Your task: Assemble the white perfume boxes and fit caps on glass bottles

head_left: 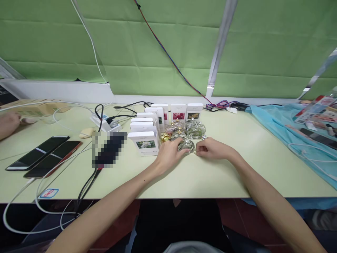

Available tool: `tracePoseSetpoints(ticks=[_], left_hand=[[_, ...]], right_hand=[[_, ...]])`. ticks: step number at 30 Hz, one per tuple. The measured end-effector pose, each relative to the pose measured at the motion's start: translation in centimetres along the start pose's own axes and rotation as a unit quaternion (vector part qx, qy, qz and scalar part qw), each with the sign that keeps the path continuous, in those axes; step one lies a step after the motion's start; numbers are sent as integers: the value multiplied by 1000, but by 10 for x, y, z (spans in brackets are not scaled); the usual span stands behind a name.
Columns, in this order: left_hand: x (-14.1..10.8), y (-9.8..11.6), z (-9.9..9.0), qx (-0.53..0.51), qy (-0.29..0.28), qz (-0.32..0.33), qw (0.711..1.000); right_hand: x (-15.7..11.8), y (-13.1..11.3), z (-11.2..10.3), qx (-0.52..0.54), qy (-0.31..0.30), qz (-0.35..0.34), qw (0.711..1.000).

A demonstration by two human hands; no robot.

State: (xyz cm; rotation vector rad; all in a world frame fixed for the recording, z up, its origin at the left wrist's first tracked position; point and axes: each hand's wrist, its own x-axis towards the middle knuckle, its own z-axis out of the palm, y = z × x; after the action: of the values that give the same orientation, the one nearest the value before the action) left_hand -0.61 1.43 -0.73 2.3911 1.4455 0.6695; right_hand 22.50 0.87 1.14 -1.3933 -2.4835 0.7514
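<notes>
A group of round clear glass bottles (196, 130) stands mid-table, several with gold-coloured necks. My left hand (170, 154) is closed around the left side of the nearest glass bottle (188, 144), its thumb along the front. Just right of that bottle, my right hand (214, 149) is curled, fingers tucked in. Small shiny bits show by its fingertips, but what it holds is too small to make out. Beside my left fingers lie small gold caps (165, 137). White boxes with flower pictures (145, 144) stand in a row on the left and behind the bottles.
Two phones (39, 153) and a blurred-out dark object (110, 149) lie to the left with cables. A power strip (105, 121) is behind them. Another person's hand (9, 124) shows at far left. Blue plastic sheeting (273, 119) covers the right side, with a bottle on it.
</notes>
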Motion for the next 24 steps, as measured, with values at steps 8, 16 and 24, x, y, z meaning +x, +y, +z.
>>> tracePoseSetpoints(ticks=[8,16,24], left_hand=[[1,0,1,-3,2,-1,1000],[0,-2,3,-9,-2,0,1000],[-1,1,2,-32,-12,10,999]], right_hand=[[7,-3,10,-15,37,28,999],[6,-2,8,-63,50,31,996],[13,10,11,-121,150,111,975]])
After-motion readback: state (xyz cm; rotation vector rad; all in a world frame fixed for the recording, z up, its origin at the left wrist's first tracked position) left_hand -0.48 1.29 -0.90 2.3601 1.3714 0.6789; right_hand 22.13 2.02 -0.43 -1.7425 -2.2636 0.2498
